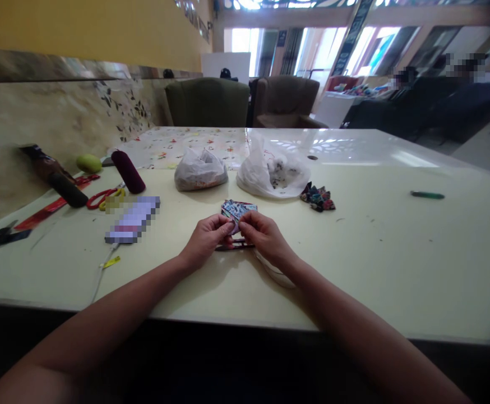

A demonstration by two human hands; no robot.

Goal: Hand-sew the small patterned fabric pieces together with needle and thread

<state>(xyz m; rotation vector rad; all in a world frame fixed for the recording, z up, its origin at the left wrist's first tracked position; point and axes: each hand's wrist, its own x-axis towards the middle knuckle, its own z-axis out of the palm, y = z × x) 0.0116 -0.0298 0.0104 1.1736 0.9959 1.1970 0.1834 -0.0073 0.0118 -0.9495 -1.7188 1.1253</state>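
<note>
So the small blue-and-white patterned cloth piece (245, 208) sits about 2 o'clock from the left hand (207, 234), 10 from the right hand (267, 234). Both pinch its near edge, neither's closer; can't tell its long axis.

Daylight blazes through the far windows (245, 47), blowing them white, and glare streaks the desk (375, 269) toward its far right! Soft shadows spread beneath the hands (205, 235), the patterned piece (240, 209) between them looks smeary, the right edge smudges into darkness, and mosaic blocks mask the phone (133, 220).
</note>
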